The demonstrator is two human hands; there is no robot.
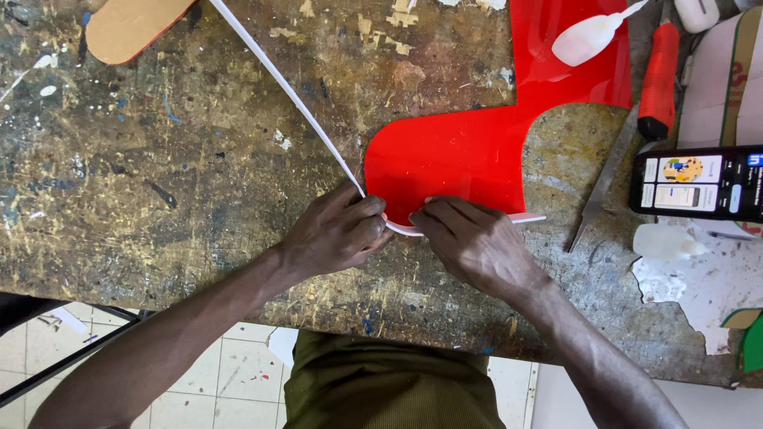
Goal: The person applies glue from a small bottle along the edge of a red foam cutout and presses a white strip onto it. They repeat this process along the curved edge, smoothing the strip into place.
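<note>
Two hands (342, 230) (469, 238), one white strip (294, 95), one red panel (469, 151)

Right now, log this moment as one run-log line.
left hand: pressing white strip to red sheet corner | right hand: pressing strip on lower edge | worn bench | knife nearby

Worn, paint-flecked wooden workbench (175, 175). Tan rounded board piece (127, 28) at top left. Red-handled knife (648, 103) at right, blade pointing down toward bench edge. Translucent glue bottle (592, 36) lying near top. Smartphone (698, 183), screen lit, at right edge. Small white bottle (664, 241) just below phone. Torn white paper (707, 286) at lower right.
</note>
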